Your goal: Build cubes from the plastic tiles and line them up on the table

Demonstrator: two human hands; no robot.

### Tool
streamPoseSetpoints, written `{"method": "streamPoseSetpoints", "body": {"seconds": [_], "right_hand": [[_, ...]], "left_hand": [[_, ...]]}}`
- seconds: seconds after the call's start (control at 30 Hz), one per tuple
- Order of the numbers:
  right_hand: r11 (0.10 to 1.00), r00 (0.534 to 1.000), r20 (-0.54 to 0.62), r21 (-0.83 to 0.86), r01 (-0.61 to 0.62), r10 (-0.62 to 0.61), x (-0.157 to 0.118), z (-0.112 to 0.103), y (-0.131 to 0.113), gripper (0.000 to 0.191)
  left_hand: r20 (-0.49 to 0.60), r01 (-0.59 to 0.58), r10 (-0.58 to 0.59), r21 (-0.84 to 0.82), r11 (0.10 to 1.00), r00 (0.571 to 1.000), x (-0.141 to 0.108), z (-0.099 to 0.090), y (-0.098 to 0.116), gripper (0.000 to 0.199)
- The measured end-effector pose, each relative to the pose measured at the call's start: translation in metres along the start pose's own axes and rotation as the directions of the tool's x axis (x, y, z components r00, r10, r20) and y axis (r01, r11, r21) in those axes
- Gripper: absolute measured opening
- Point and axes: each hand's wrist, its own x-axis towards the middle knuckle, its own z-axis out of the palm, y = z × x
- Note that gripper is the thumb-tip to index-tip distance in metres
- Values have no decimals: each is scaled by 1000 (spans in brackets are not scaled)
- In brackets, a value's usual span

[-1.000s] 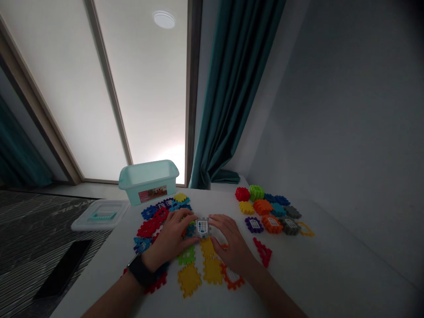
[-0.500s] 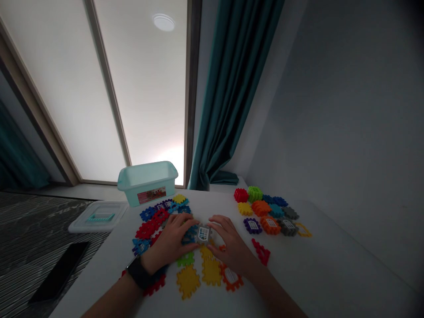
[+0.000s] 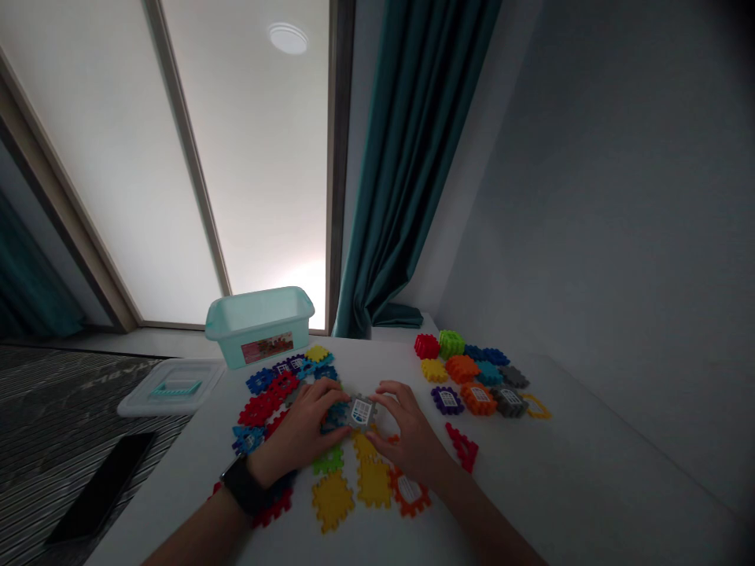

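Between my two hands is a grey notched building tile (image 3: 362, 411) with a white lattice window in it. My left hand (image 3: 307, 424), with a black watch (image 3: 243, 484) on the wrist, grips its left edge with thumb and fingers. From the other side, my right hand (image 3: 410, 431) pinches its right edge. Below them lie yellow tiles (image 3: 374, 481), a green tile (image 3: 329, 461) and an orange window tile (image 3: 409, 493). Red tiles (image 3: 259, 409) and blue tiles (image 3: 250, 439) are spread left of my left hand, which partly covers some of them.
A mint-green tub (image 3: 259, 326) stands at the table's back left, its lid (image 3: 171, 387) beside it. A black phone-like slab (image 3: 103, 487) lies at far left. Sorted tile stacks, including an orange stack (image 3: 462, 368), sit at right, with a red triangular piece (image 3: 462, 447) nearer.
The grey tile is tilted slightly and raised a little between my fingers. Both hands stay almost where they were; the whole view has shifted slightly.
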Motion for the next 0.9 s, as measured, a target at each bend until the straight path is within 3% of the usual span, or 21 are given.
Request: {"method": "streamPoseSetpoints", "body": {"seconds": [0.33,0.57,0.8,0.9], "right_hand": [[1000,986,168,7,-3,2,1,-12,-3,54],[998,977,209,-14,56,-52,1,-11,0,54],[998,972,225,14,63,-65,2,-11,-2,51],[998,981,184,22,55,-58,3,-11,-4,50]], "left_hand": [[98,-41,41,-10,999,994,2,-9,-16,35],[219,-85,79,17,996,973,2,-18,-12,41],[227,-93,89,7,996,970,2,-17,-11,38],[182,-70,68,1,998,981,3,-14,-12,31]]}}
